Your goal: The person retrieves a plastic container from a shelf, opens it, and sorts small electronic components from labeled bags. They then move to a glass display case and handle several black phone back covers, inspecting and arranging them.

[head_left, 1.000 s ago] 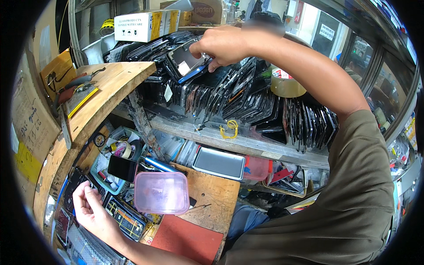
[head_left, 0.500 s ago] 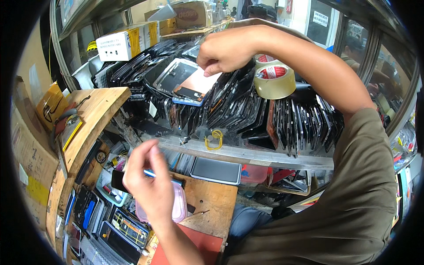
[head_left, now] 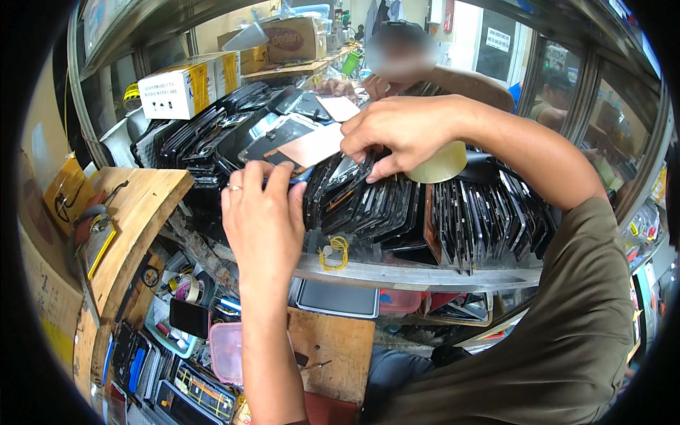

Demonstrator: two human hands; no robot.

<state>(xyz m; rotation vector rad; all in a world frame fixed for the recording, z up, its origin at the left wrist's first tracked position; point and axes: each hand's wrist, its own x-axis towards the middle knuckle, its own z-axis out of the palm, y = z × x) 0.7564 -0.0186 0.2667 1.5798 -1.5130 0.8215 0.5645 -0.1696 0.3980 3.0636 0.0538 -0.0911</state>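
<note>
Upright phone panels [head_left: 382,209], thin and dark, fill a long row on the metal-edged shelf. My right hand [head_left: 407,134] reaches over from the right, its thumb and bent fingers closed about the top edges of some panels left of the tape. Exactly how many it grips is hidden. My left hand [head_left: 263,219], a ring on one finger, lies at the row's left part. Its fingers are bent but apart, touching near a blue-edged phone piece mostly hidden behind them. A pale copper-coloured sheet [head_left: 312,147] lies flat between my hands over dark phone frames [head_left: 273,134].
Behind the shelf sits another person, a hand [head_left: 336,87] near the piled parts. Clear tape [head_left: 440,166] stands on the row. A white box [head_left: 185,88] is back left. Below are a yellow wire coil [head_left: 334,253], a wooden board [head_left: 336,340] and a pink container [head_left: 225,354].
My left hand has risen from above the bench to the phone parts. My right hand has moved right and down onto the upright panels. The view has shifted, showing the other person.
</note>
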